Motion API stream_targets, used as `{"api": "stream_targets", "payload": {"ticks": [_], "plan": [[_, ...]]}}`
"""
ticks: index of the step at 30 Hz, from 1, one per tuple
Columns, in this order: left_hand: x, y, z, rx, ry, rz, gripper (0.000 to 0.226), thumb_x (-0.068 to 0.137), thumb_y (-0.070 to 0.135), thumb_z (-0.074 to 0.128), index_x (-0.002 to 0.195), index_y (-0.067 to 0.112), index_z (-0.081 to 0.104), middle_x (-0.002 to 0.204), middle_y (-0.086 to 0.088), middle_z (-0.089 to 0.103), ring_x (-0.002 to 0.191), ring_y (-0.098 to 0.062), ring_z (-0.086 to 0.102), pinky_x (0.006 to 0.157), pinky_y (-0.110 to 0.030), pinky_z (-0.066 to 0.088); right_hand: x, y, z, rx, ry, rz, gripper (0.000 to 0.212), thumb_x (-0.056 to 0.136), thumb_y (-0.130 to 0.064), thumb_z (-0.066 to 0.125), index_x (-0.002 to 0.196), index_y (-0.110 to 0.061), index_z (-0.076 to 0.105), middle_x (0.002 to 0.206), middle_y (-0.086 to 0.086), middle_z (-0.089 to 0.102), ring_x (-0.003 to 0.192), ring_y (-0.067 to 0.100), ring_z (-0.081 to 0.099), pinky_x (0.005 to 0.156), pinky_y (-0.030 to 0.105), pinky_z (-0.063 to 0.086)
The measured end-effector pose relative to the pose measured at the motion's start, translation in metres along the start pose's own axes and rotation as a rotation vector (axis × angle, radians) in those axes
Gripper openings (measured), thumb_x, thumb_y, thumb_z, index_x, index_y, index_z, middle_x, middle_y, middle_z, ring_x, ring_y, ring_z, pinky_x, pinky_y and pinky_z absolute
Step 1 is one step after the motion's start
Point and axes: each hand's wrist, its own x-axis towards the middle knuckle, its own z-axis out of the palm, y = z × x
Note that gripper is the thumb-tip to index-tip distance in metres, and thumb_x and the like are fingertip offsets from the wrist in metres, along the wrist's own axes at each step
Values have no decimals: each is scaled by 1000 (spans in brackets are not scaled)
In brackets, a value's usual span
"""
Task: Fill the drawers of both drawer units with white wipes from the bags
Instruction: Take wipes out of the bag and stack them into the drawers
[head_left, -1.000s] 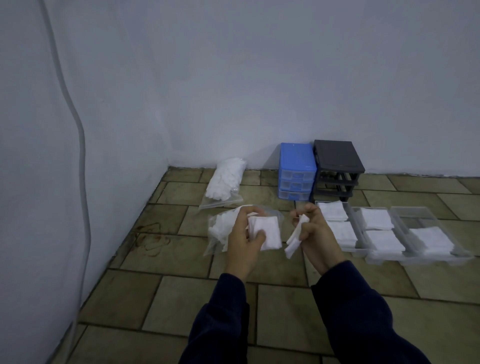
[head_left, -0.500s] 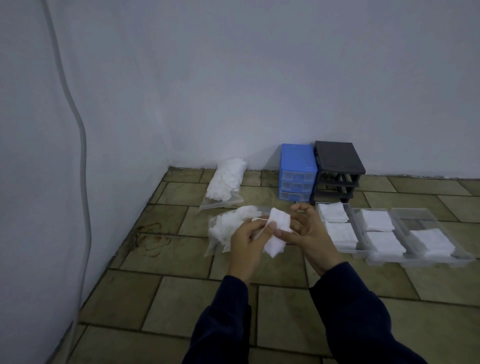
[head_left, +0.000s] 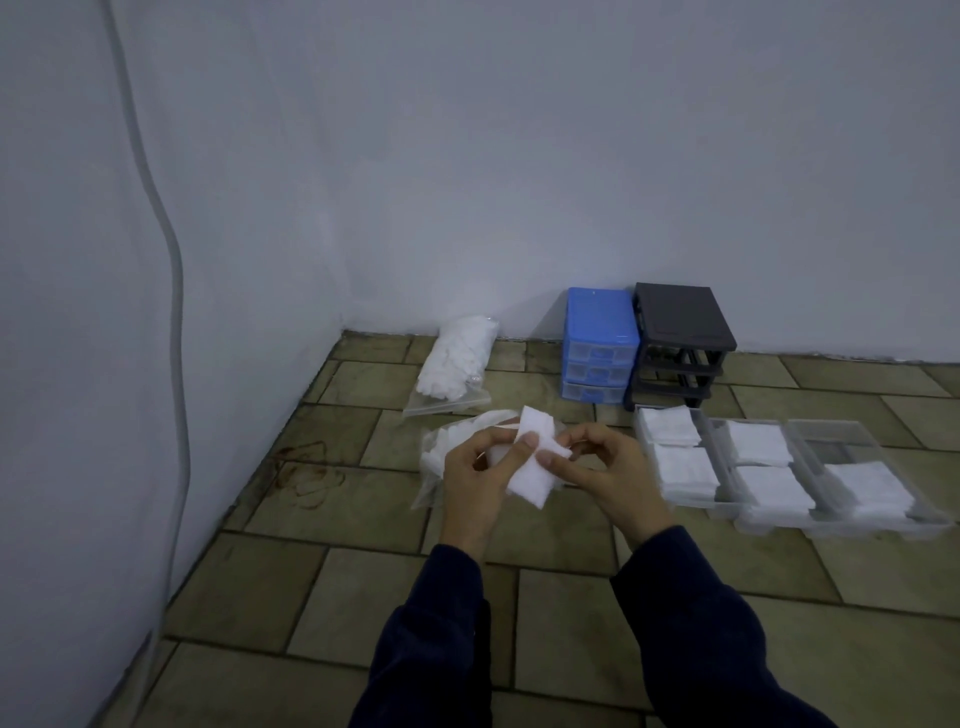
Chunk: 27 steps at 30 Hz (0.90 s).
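Observation:
Between both hands I hold a small stack of white wipes (head_left: 531, 470) above the floor. My left hand (head_left: 480, 475) pinches its left edge and my right hand (head_left: 608, 475) pinches its right edge. Under my hands lies an open clear bag of wipes (head_left: 441, 449). A second bag of wipes (head_left: 454, 358) lies near the wall. The blue drawer unit (head_left: 597, 343) has its drawers in. The black drawer unit (head_left: 678, 343) stands with its slots open. Three clear drawers (head_left: 727, 506) sit on the floor at right, holding wipe stacks (head_left: 670, 426).
The floor (head_left: 363, 597) is tiled. Walls close the left side and the back. A thin cable (head_left: 176, 291) runs down the left wall.
My right hand brought its wipe over to the stack in my left hand. Both hands now hold one stack together, slightly lower and nearer to me.

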Motion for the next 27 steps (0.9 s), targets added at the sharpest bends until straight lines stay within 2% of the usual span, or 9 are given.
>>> {"api": "stream_targets", "payload": {"ticks": [2, 5, 9, 14, 16, 18, 21, 25, 27], "plan": [[-1, 3, 1, -83, 25, -62, 8, 84, 10, 65, 77, 15, 67, 92, -4, 67, 86, -18, 63, 62, -21, 54, 0, -1, -2, 3, -23, 4, 17, 71, -8, 77, 75, -16, 63, 87, 4, 61, 76, 13, 54, 67, 20, 47], [0, 3, 2, -132, 39, -87, 12, 84, 6, 64, 75, 13, 68, 86, -2, 68, 82, -15, 64, 62, -23, 55, -1, -3, -5, -4, -48, -1, 19, 71, -5, 77, 74, -18, 63, 86, 1, 60, 79, 14, 54, 66, 24, 48], [2, 1, -1, -182, 86, -92, 22, 85, 3, 62, 68, 17, 67, 65, 12, 69, 64, 1, 63, 58, -19, 53, -1, -11, -13, 79, -112, -27, 16, 77, 0, 70, 74, -13, 62, 81, -1, 64, 81, 9, 60, 64, 16, 49], [5, -4, -4, -95, 102, -41, 9, 85, 12, 65, 79, 17, 68, 88, 3, 66, 88, -12, 60, 73, -18, 51, -2, -16, -25, 148, -69, -42, 12, 78, 2, 67, 80, -8, 62, 72, -7, 69, 72, 5, 65, 63, 16, 51], [5, -8, -5, -16, 70, -19, 4, 85, 16, 66, 85, 18, 69, 96, 1, 68, 98, -17, 60, 86, -27, 51, -2, -18, -28, 125, -88, -41, 15, 76, 1, 69, 86, -9, 63, 69, -7, 70, 69, 8, 64, 63, 17, 51], [5, -10, -4, 65, 26, 1, 9, 85, 17, 66, 92, 15, 71, 102, -3, 69, 104, -21, 60, 93, -37, 50, -2, -20, -26, 93, -97, -40, 27, 73, 0, 72, 95, -11, 61, 62, -8, 67, 60, 3, 59, 57, 13, 45], [4, -12, 0, 111, -45, 12, 14, 88, 11, 61, 99, 10, 70, 103, -9, 70, 103, -27, 62, 91, -43, 52, -2, -16, -21, 79, -43, -35, 40, 72, 1, 74, 106, -10, 56, 56, -10, 62, 54, -2, 55, 53, 8, 41], [3, -13, 3, 113, -110, 12, 15, 90, 11, 59, 100, 14, 69, 103, -10, 70, 102, -28, 63, 89, -44, 53, -2, -12, -19, 33, 33, -49, 42, 72, -1, 75, 107, -10, 55, 63, -2, 57, 54, -1, 53, 53, 7, 40], [3, -13, 3, 88, -99, 8, 12, 89, 12, 60, 94, 18, 69, 98, -5, 70, 99, -25, 64, 85, -37, 55, -1, -11, -19, 1, 60, -60, 39, 72, -4, 76, 105, -10, 56, 65, 0, 58, 55, -1, 52, 53, 7, 39]]}}
